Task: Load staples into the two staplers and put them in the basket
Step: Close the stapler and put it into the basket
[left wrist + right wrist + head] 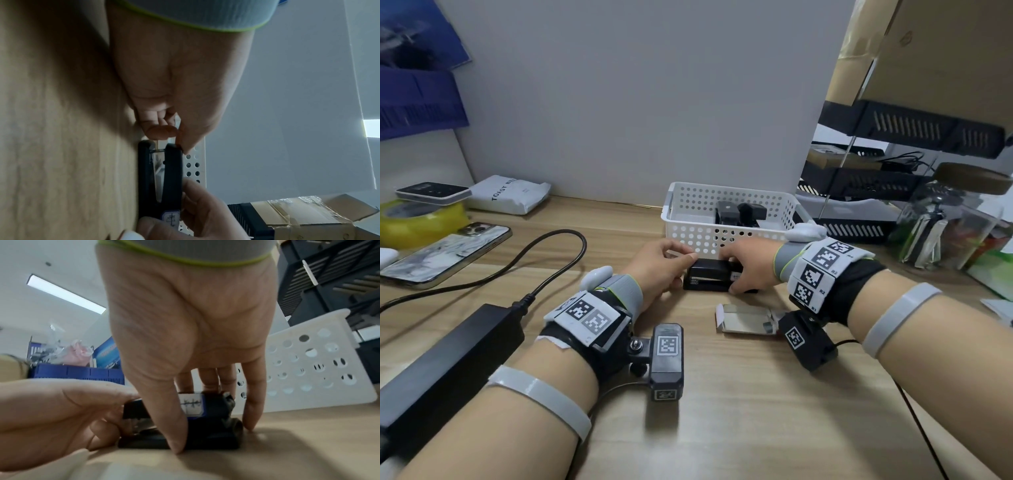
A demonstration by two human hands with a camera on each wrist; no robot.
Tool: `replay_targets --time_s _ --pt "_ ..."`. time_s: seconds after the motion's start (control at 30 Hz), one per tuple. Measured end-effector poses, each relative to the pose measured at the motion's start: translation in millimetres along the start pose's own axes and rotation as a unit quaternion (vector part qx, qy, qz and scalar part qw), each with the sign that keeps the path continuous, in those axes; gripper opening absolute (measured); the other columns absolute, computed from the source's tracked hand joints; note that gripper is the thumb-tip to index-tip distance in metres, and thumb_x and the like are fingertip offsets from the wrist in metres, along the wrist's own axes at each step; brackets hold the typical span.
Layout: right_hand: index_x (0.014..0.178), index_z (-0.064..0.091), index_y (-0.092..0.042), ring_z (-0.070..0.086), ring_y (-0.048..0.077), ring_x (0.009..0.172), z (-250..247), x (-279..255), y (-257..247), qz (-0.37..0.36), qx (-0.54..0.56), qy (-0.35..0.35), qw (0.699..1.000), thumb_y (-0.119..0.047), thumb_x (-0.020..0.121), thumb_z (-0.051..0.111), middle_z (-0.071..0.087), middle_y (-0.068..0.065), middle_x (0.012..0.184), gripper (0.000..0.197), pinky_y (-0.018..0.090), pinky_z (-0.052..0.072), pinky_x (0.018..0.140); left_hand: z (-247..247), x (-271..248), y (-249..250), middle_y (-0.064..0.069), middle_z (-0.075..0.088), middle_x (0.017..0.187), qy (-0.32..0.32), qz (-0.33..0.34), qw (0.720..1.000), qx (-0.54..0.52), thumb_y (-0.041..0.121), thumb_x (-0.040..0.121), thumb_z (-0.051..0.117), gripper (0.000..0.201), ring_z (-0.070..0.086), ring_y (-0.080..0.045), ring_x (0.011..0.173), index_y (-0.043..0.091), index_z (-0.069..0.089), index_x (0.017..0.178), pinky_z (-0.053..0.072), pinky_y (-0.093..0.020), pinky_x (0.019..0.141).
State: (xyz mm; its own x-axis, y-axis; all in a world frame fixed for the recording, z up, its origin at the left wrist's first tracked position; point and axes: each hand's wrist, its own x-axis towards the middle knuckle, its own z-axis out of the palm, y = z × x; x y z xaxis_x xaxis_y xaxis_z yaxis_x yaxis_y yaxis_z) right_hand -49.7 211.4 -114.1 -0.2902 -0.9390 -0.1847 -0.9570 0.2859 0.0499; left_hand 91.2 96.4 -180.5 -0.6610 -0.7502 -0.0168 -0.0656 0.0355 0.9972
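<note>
A black stapler point(710, 277) lies closed on the wooden table, just in front of the white perforated basket point(722, 236). My left hand point(685, 270) pinches its front end, thumb on the top arm and curled fingers beneath, as the left wrist view shows on the stapler point(173, 175). My right hand point(731, 274) grips the rear, with the thumb on the near side and the fingers point(205, 379) over the far side of the stapler point(213, 418). A second black stapler point(739, 214) sits inside the basket. An opened staple box point(748, 318) lies near my right wrist.
A black power brick point(448, 359) with its cable, a phone point(445, 257) and a yellow tape roll point(417, 222) lie on the left. Black stacked trays point(859, 192) and a glass jar point(948, 222) stand on the right. A white wall rises behind the basket.
</note>
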Motion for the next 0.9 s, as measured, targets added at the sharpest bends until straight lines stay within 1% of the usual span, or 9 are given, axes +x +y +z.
replay_targets --time_s 0.1,0.27,0.33,0.43,0.53,0.6,0.67,0.8,0.9 --pt "0.112 0.061 -0.019 0.063 0.026 0.096 -1 -1 -4 -0.005 -0.030 0.004 1.000 -0.036 0.076 0.075 0.061 -0.002 0.095 0.041 0.033 0.052 0.080 2 -1 1 -0.007 0.058 0.078 0.003 0.000 1.000 -0.010 0.021 0.091 0.072 0.020 0.052 -0.018 0.060 0.006 0.068 0.103 0.047 -0.032 0.062" --pt "0.092 0.063 -0.016 0.060 0.023 0.074 -5 -5 -5 -0.003 -0.034 0.023 0.999 -0.039 0.069 0.076 0.058 -0.003 0.073 0.035 0.027 0.044 0.059 4 1 -3 -0.015 0.060 0.094 0.020 -0.004 0.998 -0.060 0.025 0.089 0.074 0.035 0.057 -0.016 0.062 -0.004 0.065 0.107 0.051 -0.033 0.070" --pt "0.090 0.064 -0.013 0.065 0.022 0.073 -9 -7 1 0.011 0.003 0.025 1.000 -0.034 0.068 0.074 0.064 0.000 0.075 0.032 0.027 0.047 0.057 4 2 -2 -0.016 0.062 0.098 0.017 -0.007 0.997 -0.071 0.026 0.089 0.074 0.028 0.060 -0.016 0.067 0.003 0.065 0.101 0.052 -0.026 0.064" --pt "0.091 0.065 -0.011 0.074 0.019 0.068 -13 -8 7 0.018 0.091 -0.002 0.996 -0.027 0.070 0.070 0.074 0.004 0.076 0.027 0.035 0.062 0.068 4 3 -1 -0.016 0.068 0.108 0.013 -0.005 0.997 -0.079 0.031 0.088 0.075 0.028 0.069 -0.019 0.079 0.007 0.063 0.098 0.054 -0.023 0.066" --pt "0.088 0.060 -0.017 0.070 0.017 0.059 -15 -10 8 0.001 0.144 -0.004 0.990 -0.025 0.075 0.065 0.073 0.000 0.069 0.016 0.029 0.059 0.062 3 -2 5 -0.016 0.072 0.111 -0.011 0.002 0.996 -0.089 0.053 0.075 0.079 0.058 0.071 -0.020 0.086 0.006 0.070 0.108 0.055 -0.026 0.071" --pt "0.089 0.059 -0.019 0.062 0.015 0.051 -20 -12 7 -0.010 0.199 -0.003 0.980 -0.020 0.080 0.064 0.069 -0.003 0.061 0.010 0.023 0.051 0.054 2 -5 9 -0.014 0.075 0.105 -0.037 0.001 0.994 -0.105 0.058 0.078 0.075 0.060 0.070 -0.021 0.082 0.008 0.072 0.111 0.054 -0.026 0.064" --pt "0.093 0.062 -0.020 0.060 0.017 0.053 -26 -14 7 -0.019 0.238 -0.005 0.971 -0.020 0.082 0.068 0.067 -0.002 0.060 0.012 0.024 0.049 0.055 0 -9 12 -0.016 0.074 0.098 -0.048 -0.019 0.988 -0.144 0.050 0.088 0.070 0.050 0.069 -0.022 0.072 0.006 0.070 0.112 0.053 -0.025 0.056" --pt "0.105 0.066 -0.014 0.065 0.015 0.067 -39 -15 6 -0.034 0.337 -0.021 0.941 -0.036 0.087 0.073 0.067 0.003 0.077 0.029 0.027 0.052 0.059 -8 -10 22 -0.010 0.069 0.082 -0.034 0.001 0.979 -0.200 0.044 0.088 0.071 0.042 0.062 -0.019 0.061 0.005 0.072 0.102 0.052 -0.026 0.058" --pt "0.105 0.067 -0.026 0.069 0.017 0.083 -54 -6 2 -0.036 0.334 0.001 0.942 -0.054 0.089 0.063 0.070 -0.002 0.091 0.032 0.031 0.055 0.074 -17 -1 39 -0.009 0.068 0.082 -0.020 0.047 0.981 -0.187 0.043 0.086 0.074 0.047 0.060 -0.016 0.058 0.002 0.070 0.108 0.051 -0.023 0.057"
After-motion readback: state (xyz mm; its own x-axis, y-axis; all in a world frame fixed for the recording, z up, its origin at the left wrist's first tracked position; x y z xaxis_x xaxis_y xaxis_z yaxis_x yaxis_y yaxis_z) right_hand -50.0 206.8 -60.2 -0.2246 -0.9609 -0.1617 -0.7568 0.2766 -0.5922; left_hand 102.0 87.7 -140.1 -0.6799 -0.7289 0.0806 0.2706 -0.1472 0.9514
